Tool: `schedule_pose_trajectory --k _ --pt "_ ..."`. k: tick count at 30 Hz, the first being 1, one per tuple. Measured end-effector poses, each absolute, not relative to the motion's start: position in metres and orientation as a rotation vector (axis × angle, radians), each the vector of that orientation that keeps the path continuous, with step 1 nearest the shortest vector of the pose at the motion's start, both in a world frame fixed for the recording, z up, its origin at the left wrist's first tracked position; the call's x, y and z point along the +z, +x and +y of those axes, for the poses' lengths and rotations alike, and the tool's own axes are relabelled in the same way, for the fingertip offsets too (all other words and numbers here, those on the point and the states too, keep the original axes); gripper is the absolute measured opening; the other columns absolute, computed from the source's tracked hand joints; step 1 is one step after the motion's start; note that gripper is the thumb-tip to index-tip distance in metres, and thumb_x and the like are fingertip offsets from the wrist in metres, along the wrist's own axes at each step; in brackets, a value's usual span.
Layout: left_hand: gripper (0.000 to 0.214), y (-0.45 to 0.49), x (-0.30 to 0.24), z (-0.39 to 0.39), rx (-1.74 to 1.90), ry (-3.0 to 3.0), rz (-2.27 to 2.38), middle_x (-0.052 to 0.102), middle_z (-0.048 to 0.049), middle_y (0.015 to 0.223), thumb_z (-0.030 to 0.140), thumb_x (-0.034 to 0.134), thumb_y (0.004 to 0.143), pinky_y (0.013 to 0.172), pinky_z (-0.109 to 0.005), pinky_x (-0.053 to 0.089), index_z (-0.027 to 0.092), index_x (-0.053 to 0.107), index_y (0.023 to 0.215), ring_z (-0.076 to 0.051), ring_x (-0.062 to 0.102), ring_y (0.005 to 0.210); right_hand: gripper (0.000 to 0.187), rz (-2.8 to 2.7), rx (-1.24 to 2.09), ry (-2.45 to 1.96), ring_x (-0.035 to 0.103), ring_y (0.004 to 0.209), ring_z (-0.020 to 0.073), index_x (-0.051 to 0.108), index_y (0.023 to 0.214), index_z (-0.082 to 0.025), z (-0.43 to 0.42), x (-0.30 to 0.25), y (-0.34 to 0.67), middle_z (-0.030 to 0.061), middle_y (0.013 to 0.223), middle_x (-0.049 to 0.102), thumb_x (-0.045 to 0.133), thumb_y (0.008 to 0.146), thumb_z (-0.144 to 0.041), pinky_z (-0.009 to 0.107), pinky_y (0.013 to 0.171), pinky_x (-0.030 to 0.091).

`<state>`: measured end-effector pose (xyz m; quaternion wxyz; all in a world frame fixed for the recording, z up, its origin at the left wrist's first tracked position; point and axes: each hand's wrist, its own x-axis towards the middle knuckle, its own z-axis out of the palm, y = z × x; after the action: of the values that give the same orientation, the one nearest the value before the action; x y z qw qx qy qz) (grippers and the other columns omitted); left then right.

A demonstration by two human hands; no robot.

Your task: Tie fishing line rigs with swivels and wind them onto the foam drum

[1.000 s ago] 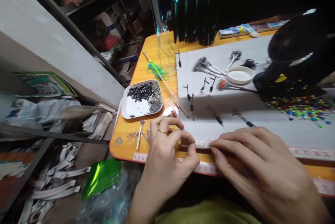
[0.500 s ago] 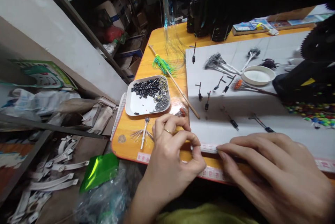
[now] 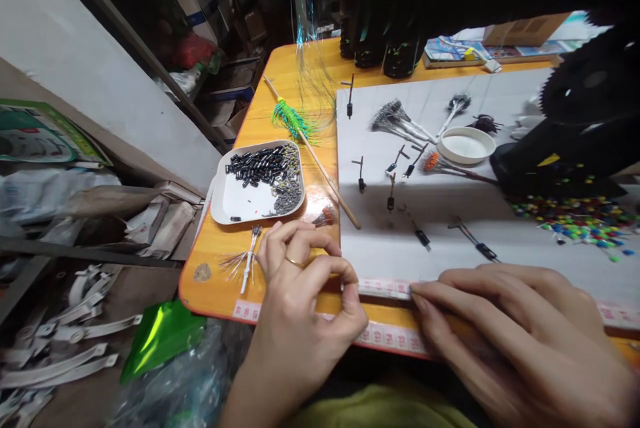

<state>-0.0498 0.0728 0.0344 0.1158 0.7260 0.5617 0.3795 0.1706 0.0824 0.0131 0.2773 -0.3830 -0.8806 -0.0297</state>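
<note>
My left hand [image 3: 305, 308], with a ring on one finger, is curled at the front edge of the orange table [image 3: 260, 115]. Its thumb and forefinger pinch the left end of a white strip with pink marks [image 3: 383, 289]. This strip runs along the front edge of a white sheet [image 3: 450, 215]. My right hand [image 3: 515, 341] lies on the strip just to the right, fingers stretched out flat and together, fingertips pressing down. A second marked strip [image 3: 390, 335] runs along the table's edge below.
A white tray [image 3: 230, 205] of small black parts sits behind my left hand, with a white tuft [image 3: 247, 261] beside it. On the sheet lie several black pins [image 3: 423, 236], a stick with green fibres [image 3: 300, 131], a white lid [image 3: 465, 146] and coloured beads [image 3: 575, 218]. A black machine [image 3: 575, 135] stands at right. Clutter fills the floor on the left.
Both hands stay at the strip in the same pinch and flat press. The view has shifted a little, so the table sits differently in the frame.
</note>
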Motion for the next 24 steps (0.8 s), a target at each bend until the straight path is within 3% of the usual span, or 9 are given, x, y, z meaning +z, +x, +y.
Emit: schedule_pose_trajectory --k 9,17,24 --pt "0.021 -0.0505 0.0343 0.0744 1.103 2.134 1.638 0.057 -0.0043 0.094 0.001 0.064 0.074 0.1 -0.051 0.034 0.021 0.061 0.077 -0.028 0.045 0.111 0.025 -2.286 -0.034 -1.059 0.052 0.084 0.0253 0.063 0.108 -0.021 0.0802 0.0123 0.1722 0.0077 0.09 0.066 0.067 0.084 -0.015 0.04 0.076 0.039" --pt "0.018 -0.0501 0.0354 0.0731 1.088 2.093 1.653 0.058 -0.0047 0.094 0.002 0.067 0.074 0.103 -0.049 0.034 0.019 0.062 0.075 -0.027 0.046 0.111 0.01 -2.203 -0.021 -1.119 0.052 0.082 0.023 0.064 0.102 -0.019 0.0786 0.0145 0.1648 0.0073 0.088 0.063 0.061 0.094 -0.015 0.039 0.075 0.038" --pt "0.017 -0.0495 0.0365 0.074 1.116 2.091 1.652 0.059 -0.0044 0.092 0.002 0.068 0.074 0.104 -0.048 0.033 0.018 0.063 0.075 -0.026 0.046 0.111 0.016 -2.258 -0.019 -1.049 0.053 0.085 0.0227 0.064 0.107 -0.017 0.0789 0.012 0.1695 0.0078 0.091 0.063 0.064 0.091 -0.014 0.039 0.078 0.039"
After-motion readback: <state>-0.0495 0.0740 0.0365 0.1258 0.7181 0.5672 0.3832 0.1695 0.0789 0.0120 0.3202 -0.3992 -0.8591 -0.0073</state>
